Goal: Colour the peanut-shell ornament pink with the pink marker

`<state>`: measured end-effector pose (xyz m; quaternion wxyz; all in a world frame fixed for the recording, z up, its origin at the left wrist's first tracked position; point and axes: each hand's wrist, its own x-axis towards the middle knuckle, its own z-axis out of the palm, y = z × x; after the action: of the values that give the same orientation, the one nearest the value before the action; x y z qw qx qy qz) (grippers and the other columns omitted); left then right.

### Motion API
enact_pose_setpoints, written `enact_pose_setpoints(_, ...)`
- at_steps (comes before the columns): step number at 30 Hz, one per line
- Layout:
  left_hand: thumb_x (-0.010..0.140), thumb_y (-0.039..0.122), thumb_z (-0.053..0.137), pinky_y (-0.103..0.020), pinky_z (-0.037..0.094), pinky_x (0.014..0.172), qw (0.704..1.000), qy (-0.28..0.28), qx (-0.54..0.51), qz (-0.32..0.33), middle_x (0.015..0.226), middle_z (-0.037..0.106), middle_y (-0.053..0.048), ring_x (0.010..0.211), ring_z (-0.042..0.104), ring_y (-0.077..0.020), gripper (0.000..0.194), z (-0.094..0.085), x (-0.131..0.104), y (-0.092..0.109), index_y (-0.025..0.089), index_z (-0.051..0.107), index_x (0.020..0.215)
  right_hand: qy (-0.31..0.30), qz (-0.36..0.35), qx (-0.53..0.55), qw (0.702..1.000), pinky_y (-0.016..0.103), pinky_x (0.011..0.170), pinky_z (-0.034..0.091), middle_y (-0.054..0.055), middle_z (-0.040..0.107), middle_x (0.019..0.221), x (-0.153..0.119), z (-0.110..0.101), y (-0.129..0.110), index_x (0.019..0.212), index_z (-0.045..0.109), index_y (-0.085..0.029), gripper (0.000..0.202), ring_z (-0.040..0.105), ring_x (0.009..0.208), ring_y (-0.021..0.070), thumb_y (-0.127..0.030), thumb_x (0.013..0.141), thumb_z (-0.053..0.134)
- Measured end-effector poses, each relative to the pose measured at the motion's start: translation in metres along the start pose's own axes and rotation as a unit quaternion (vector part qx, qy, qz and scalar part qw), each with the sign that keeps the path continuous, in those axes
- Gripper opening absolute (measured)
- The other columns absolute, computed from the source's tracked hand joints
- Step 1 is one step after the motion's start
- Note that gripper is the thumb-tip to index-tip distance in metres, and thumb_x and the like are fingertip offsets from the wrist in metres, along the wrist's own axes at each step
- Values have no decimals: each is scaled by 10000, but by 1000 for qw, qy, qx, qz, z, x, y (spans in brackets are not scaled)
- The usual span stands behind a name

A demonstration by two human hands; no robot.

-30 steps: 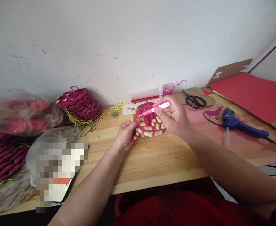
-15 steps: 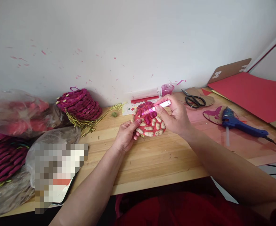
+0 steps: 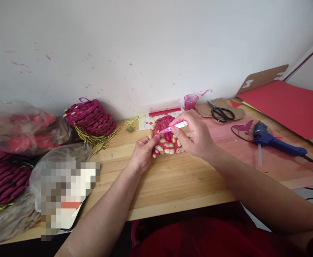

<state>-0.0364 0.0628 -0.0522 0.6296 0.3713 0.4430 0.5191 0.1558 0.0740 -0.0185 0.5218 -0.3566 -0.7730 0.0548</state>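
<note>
A round red disc (image 3: 165,145) bears several pale peanuts, with magenta-painted ones toward its upper middle. My left hand (image 3: 145,151) grips the disc's lower left edge, thumb on top. Between the thumb and fingers of my right hand (image 3: 196,137) is a white and pink brush or pen (image 3: 180,125), its tip pointing left over the painted part, close to my left thumb. The right hand covers the disc's right side. Behind the disc lies a white sheet with small stars (image 3: 145,123).
Magenta peanut pieces (image 3: 92,117) and plastic bags (image 3: 57,167) fill the left side. Behind stands a pink-stained cup (image 3: 190,102). Black scissors (image 3: 222,114), a blue glue gun (image 3: 279,144) with a cord, and red sheets (image 3: 287,107) lie to the right.
My right hand has moved slightly left and down with the brush or pen, now covering more of the disc's right side. My left hand keeps its hold.
</note>
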Motion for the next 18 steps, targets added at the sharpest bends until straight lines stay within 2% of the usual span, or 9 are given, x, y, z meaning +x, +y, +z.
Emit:
enact_pose_setpoints(6, 619, 408, 980, -158, 245, 331, 1000, 10, -16, -13, 459, 540, 32, 374, 411, -46, 388, 2, -1, 2, 148, 694, 648, 28, -3, 11, 1000, 438, 851, 485, 38, 755, 925, 2, -2, 2, 942, 662, -254, 60, 677, 937, 246, -292, 978, 634)
enact_pose_setpoints(12, 623, 387, 976, -142, 230, 340, 999, 7, -41, -31, 474, 531, 42, 384, 396, -32, 395, 2, -1, 3, 142, 667, 648, -2, -5, 2, 1000, 444, 849, 487, 42, 751, 912, 1, -2, 2, 936, 674, -254, 42, 673, 937, 255, -293, 951, 665)
enact_pose_setpoints(15, 625, 365, 966, -141, 218, 341, 998, 9, -46, -39, 484, 530, 48, 387, 387, -29, 357, 2, -1, 4, 128, 718, 721, 4, -9, -8, 1000, 448, 847, 482, 43, 748, 909, 2, -4, 3, 930, 670, -253, 31, 672, 950, 261, -269, 949, 652)
enact_pose_setpoints(18, 629, 368, 959, -145, 218, 337, 998, 8, -40, -38, 481, 535, 41, 381, 390, -31, 356, 2, -1, 4, 136, 693, 677, 4, -11, 12, 1000, 439, 849, 489, 40, 746, 925, 2, -4, 4, 938, 664, -253, 39, 670, 939, 248, -275, 963, 643)
